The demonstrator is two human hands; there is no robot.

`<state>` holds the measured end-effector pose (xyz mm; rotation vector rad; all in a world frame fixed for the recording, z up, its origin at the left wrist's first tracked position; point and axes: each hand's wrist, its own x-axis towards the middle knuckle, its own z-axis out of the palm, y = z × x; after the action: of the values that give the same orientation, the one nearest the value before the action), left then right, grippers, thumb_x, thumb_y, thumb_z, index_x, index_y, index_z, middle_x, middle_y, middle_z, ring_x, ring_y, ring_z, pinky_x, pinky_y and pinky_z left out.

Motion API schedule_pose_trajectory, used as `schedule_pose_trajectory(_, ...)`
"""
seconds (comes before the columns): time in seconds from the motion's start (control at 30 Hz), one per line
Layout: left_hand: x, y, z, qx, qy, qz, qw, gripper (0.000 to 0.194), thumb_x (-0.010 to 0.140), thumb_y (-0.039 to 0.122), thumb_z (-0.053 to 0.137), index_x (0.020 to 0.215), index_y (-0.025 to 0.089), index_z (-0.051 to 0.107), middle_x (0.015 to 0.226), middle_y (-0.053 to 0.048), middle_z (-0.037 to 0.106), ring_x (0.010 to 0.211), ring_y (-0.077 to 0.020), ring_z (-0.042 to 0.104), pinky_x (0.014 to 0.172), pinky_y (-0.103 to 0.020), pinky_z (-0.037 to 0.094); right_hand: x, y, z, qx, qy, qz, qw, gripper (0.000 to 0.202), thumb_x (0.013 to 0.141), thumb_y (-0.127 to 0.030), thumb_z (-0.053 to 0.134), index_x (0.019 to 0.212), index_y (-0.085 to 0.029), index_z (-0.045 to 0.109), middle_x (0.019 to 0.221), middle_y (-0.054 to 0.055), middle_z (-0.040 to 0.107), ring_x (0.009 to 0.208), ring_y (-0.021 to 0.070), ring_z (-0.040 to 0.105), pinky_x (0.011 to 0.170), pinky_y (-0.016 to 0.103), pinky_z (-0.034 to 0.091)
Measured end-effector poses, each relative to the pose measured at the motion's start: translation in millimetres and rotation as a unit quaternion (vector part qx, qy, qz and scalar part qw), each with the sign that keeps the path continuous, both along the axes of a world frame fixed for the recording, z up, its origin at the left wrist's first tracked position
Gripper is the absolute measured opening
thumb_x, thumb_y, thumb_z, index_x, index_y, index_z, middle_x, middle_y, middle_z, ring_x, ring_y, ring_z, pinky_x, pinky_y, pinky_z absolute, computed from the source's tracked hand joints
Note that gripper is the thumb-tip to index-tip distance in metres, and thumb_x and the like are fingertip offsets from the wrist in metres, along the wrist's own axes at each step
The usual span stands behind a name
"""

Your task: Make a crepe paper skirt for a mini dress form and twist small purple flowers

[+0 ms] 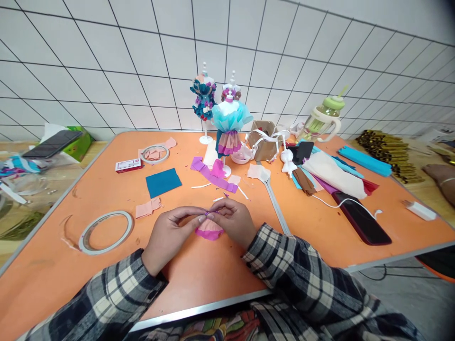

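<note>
Between my two hands is a small pleated piece of crepe paper (210, 229), peach with a magenta lower edge. My left hand (174, 232) pinches its gathered top from the left. From the right, my right hand (234, 220) pinches the same top edge, thumb tips nearly meeting. Just beyond the hands lie a purple crepe paper strip (213, 178) and small white scraps. Behind them stands a mini dress form (231, 128) in a turquoise ruffle with a peach and magenta skirt. Another dress form (204, 99) wears dark teal and purple.
Tape rolls (106, 232) and a teal paper square (163, 183) lie left, near a small red-and-white box (128, 165). To the right are scissors or a long grey tool (277, 206), a phone (362, 218) with a white cable, rolled crepe paper (334, 174) and a green-lidded bottle (322, 118).
</note>
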<state>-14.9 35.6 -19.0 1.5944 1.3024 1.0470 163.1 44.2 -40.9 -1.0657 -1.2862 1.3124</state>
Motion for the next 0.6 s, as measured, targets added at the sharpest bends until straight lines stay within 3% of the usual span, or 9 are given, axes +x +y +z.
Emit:
schedule_pose_trajectory(0.4,3.5,-1.4,8.0,0.013,0.025,0.0,1.0,0.028,0.074,0.049,0.075,0.079,0.021,0.079,0.085,-0.008,0.081,0.082,-0.0255,0.074,0.082,-0.036,0.059,1.0,-1.2,0.0,0.014,-0.025,-0.004,1.0,0.02,0.071,-0.035,0.075,0.078,-0.019,0.067,0.074,0.001,0.066,0.058,0.01,0.056,0.055,0.023,0.046)
schedule_pose_trajectory(0.6,3.7,-1.5,4.8,0.029,0.024,-0.02,0.999,0.025,0.077,0.046,0.072,0.081,0.022,0.08,0.089,-0.008,0.08,0.085,-0.0241,0.073,0.082,-0.035,0.059,1.0,-1.5,-1.2,0.01,-0.025,0.007,1.0,0.016,0.072,-0.031,0.072,0.077,-0.018,0.066,0.073,0.0,0.065,0.056,0.009,0.054,0.053,0.022,0.044)
